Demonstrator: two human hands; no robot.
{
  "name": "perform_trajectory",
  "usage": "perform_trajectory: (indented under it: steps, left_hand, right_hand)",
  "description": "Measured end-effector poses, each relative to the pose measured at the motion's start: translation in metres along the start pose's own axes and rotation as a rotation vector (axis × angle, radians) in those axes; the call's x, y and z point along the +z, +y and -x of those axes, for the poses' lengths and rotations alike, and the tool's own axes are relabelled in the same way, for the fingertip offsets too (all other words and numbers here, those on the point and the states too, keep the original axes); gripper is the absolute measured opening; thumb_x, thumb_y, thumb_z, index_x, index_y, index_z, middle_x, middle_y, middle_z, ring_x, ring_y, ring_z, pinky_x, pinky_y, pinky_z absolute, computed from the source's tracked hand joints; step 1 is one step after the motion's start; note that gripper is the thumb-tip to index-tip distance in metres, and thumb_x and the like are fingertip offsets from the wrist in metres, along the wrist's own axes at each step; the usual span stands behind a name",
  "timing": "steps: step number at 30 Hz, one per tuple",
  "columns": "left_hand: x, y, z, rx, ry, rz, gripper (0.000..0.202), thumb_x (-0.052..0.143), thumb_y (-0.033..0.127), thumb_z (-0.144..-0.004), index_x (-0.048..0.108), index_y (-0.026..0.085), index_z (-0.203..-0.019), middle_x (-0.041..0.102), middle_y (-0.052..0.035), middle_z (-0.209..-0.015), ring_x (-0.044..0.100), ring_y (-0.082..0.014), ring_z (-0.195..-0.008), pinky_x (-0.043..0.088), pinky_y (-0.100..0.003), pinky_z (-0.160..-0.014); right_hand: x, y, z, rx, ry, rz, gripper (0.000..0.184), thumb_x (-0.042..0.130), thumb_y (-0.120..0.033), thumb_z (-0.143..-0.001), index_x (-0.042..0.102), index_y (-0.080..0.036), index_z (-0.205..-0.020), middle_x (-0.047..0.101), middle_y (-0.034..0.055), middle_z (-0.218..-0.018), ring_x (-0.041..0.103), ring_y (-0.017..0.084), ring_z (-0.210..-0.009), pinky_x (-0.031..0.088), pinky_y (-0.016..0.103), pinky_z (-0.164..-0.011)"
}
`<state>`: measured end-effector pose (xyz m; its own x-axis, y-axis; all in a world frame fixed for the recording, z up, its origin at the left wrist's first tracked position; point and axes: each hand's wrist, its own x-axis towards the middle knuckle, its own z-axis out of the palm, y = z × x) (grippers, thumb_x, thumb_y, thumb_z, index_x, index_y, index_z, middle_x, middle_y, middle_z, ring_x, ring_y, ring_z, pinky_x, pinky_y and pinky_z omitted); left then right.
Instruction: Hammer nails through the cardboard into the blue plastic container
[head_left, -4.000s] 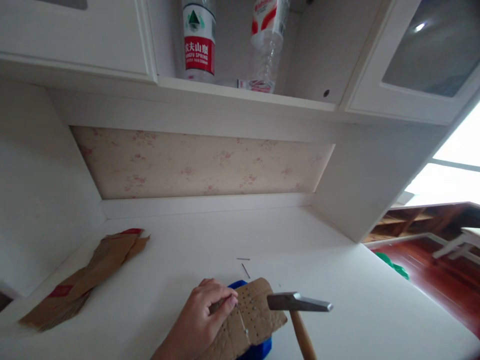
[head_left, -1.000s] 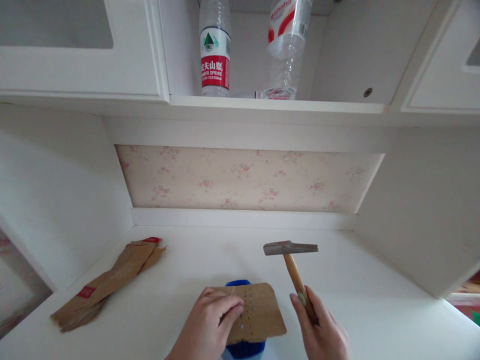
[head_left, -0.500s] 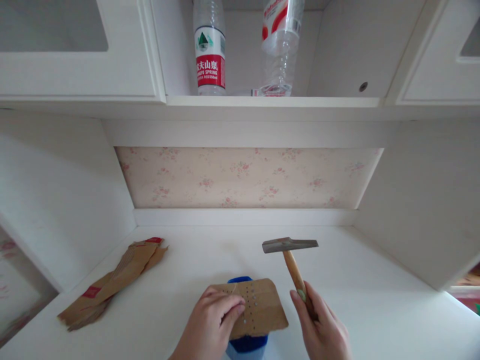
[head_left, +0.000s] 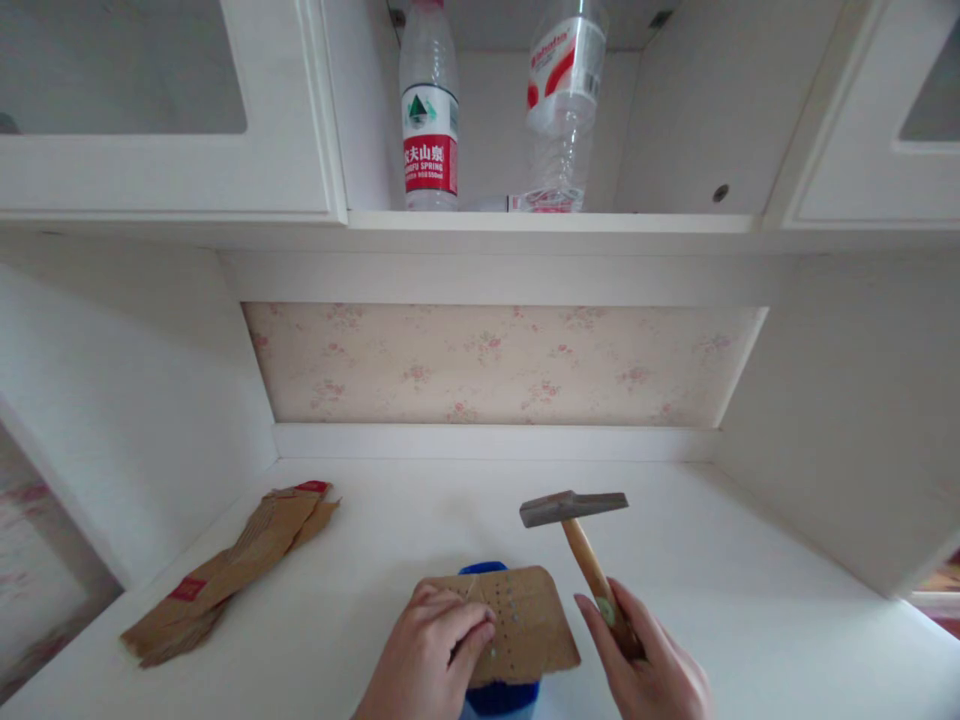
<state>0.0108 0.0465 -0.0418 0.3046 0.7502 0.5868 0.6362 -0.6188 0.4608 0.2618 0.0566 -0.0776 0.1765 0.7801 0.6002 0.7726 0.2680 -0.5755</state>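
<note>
A brown cardboard piece [head_left: 536,620] with rows of small dark holes and a few silvery nail heads lies across the top of a blue container [head_left: 501,697]. My left hand [head_left: 435,650] rests over the cardboard's left part. Its thumb and forefinger are closed in a pinch on a tiny nail, mostly hidden by the fingertips. To the right, my right hand [head_left: 649,660] is wrapped round the wooden handle of a hammer [head_left: 592,565]. The hammer's grey metal head is raised beyond the cardboard's far right corner, not touching it.
Torn, folded brown cardboard [head_left: 232,575] lies on the left of the white tabletop [head_left: 360,560]. Above, two clear plastic bottles, one with a red-and-white label [head_left: 430,140] and another [head_left: 566,110], stand on a cabinet shelf [head_left: 555,222]. White panels [head_left: 840,400] close both sides.
The view has tilted slightly upward, so everything sits a little lower in it. The hammer head has shifted slightly left and down. Both hands keep their grips.
</note>
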Motion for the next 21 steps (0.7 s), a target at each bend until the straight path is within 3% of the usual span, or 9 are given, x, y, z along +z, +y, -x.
perform_trajectory:
  steps: [2, 5, 10, 12, 15, 18, 21]
  left_hand:
    - [0.0008, -0.0002, 0.0004, -0.002, 0.003, -0.002, 0.025, 0.052, 0.025, -0.1, 0.067, 0.023, -0.08, 0.073, 0.0008, -0.074, 0.066, -0.0201, -0.072, 0.051, -0.032, -0.071]
    - [0.0012, 0.0002, -0.0001, -0.005, 0.009, 0.009, 0.024, 0.052, 0.024, -0.1, 0.067, 0.023, -0.082, 0.074, 0.0006, -0.078, 0.067, -0.0208, -0.076, 0.051, -0.033, -0.074]
    - [0.0002, 0.0043, -0.0033, 0.015, 0.005, 0.028, 0.023, 0.051, 0.024, -0.101, 0.07, 0.023, -0.087, 0.077, 0.001, -0.083, 0.071, -0.0195, -0.076, 0.05, -0.035, -0.078]
    - [0.0002, 0.005, -0.0038, 0.025, 0.019, 0.032, 0.022, 0.052, 0.023, -0.101, 0.07, 0.024, -0.09, 0.078, 0.0011, -0.089, 0.073, -0.0188, -0.08, 0.049, -0.034, -0.081]
    - [0.0014, 0.0034, -0.0024, 0.06, 0.035, 0.01, 0.022, 0.05, 0.023, -0.102, 0.071, 0.024, -0.093, 0.079, 0.0008, -0.09, 0.075, -0.0181, -0.086, 0.05, -0.033, -0.085]
    - [0.0039, 0.0008, 0.0004, 0.072, 0.025, -0.035, 0.025, 0.048, 0.022, -0.103, 0.07, 0.023, -0.091, 0.079, 0.0005, -0.084, 0.076, -0.0177, -0.085, 0.05, -0.034, -0.086]
    - [0.0075, -0.0008, 0.0026, 0.074, 0.017, -0.069, 0.027, 0.046, 0.021, -0.103, 0.069, 0.023, -0.089, 0.079, -0.0001, -0.081, 0.076, -0.0183, -0.084, 0.051, -0.035, -0.086]
  right_hand:
    - [-0.0009, 0.0021, -0.0006, -0.166, 0.021, 0.003, 0.03, 0.061, -0.049, -0.091, 0.065, -0.023, -0.104, 0.079, 0.0002, -0.077, 0.074, 0.013, -0.057, 0.055, 0.015, -0.053]
    - [0.0003, 0.007, 0.0014, -0.372, 0.004, 0.0, 0.023, 0.06, -0.034, -0.095, 0.061, -0.019, -0.113, 0.079, 0.0021, -0.086, 0.075, 0.01, -0.061, 0.054, 0.012, -0.055]
    - [0.0009, 0.0102, 0.0009, -0.562, -0.006, 0.091, 0.047, 0.065, -0.021, -0.092, 0.051, -0.013, -0.136, 0.075, 0.003, -0.08, 0.069, 0.012, -0.058, 0.055, 0.024, -0.059]
    - [0.0002, 0.0075, -0.0016, -0.595, 0.026, 0.127, 0.055, 0.066, -0.021, -0.091, 0.047, -0.011, -0.141, 0.074, 0.0037, -0.077, 0.069, 0.015, -0.062, 0.056, 0.029, -0.064]
    - [-0.0003, 0.0047, -0.0032, -0.589, 0.082, 0.15, 0.051, 0.063, -0.024, -0.094, 0.047, -0.011, -0.14, 0.077, 0.0071, -0.081, 0.069, 0.017, -0.063, 0.057, 0.032, -0.067]
    - [-0.0019, 0.0069, -0.0014, -0.514, 0.077, 0.162, 0.04, 0.056, -0.034, -0.098, 0.053, -0.011, -0.13, 0.08, 0.0099, -0.086, 0.072, 0.015, -0.062, 0.058, 0.026, -0.062]
    - [-0.007, 0.0103, -0.0011, -0.49, 0.088, 0.197, 0.03, 0.054, -0.037, -0.098, 0.058, -0.013, -0.117, 0.079, 0.0073, -0.08, 0.072, 0.013, -0.057, 0.056, 0.022, -0.058]
